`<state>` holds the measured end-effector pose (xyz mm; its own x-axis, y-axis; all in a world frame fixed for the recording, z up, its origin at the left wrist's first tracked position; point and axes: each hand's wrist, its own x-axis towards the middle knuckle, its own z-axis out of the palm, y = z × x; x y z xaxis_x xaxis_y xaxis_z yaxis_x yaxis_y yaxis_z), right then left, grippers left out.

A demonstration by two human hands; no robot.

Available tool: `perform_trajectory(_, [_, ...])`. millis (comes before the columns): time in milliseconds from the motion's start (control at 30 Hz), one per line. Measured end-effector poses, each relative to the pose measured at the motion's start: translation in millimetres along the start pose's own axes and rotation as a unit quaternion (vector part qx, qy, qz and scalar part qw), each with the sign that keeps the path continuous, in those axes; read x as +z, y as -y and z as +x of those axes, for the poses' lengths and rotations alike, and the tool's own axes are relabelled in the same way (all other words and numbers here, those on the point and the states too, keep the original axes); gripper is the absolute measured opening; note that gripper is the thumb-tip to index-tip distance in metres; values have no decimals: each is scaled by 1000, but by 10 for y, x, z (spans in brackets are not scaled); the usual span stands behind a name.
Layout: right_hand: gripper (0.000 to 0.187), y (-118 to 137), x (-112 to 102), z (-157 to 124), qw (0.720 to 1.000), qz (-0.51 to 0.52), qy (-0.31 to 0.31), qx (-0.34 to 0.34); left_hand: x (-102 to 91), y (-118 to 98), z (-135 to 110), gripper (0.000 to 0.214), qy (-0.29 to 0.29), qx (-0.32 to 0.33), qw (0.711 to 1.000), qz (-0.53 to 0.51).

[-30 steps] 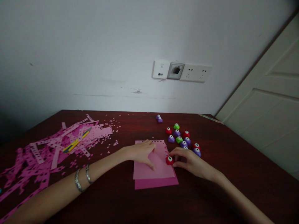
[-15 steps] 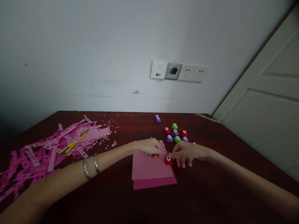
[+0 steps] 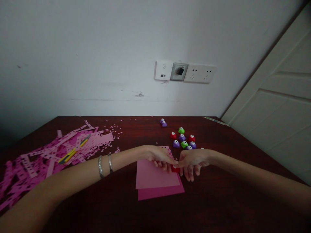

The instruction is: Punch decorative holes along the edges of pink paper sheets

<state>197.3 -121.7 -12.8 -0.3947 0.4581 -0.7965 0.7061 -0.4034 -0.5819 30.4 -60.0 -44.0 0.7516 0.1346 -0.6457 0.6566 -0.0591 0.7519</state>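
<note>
A red craft punch [image 3: 175, 169] sits at the right edge of a light pink paper sheet [image 3: 155, 177], partly covered by my hands. My left hand [image 3: 160, 157] lies over the sheet, its fingers curled and its thumb reaching onto the punch. From the other side, my right hand [image 3: 193, 160] has its thumb at the top of the same punch and its fingers curved down beside it. The two thumbs meet there. Under the light sheet lies a darker pink sheet [image 3: 161, 193], showing along the bottom and right. Small holes run along the light sheet's upper right edge.
Several red, green and purple punches [image 3: 182, 137] stand behind my right hand, with two purple punches [image 3: 163, 123] farther back. At left lies a heap of punched pink strips [image 3: 52, 155] with a yellow utility knife [image 3: 73, 152] on it. Paper bits are scattered beside it.
My left hand has moved right, its thumb coming onto the red punch. My right hand has shifted slightly down and closed in on the punch, covering more of it.
</note>
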Motion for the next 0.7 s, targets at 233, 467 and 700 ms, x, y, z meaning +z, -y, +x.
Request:
perform_trajectory(233, [35, 166, -6, 47, 996, -48, 3, 69, -70, 39, 40, 40, 43, -2, 999, -25])
perform_trajectory(467, [29, 252, 54, 89, 995, -67, -21, 77, -38, -40, 32, 29, 27, -22, 998, -48])
perform_trajectory(700, [19, 203, 84, 186, 998, -51, -23, 23, 71, -62, 49, 25, -16, -25, 999, -45])
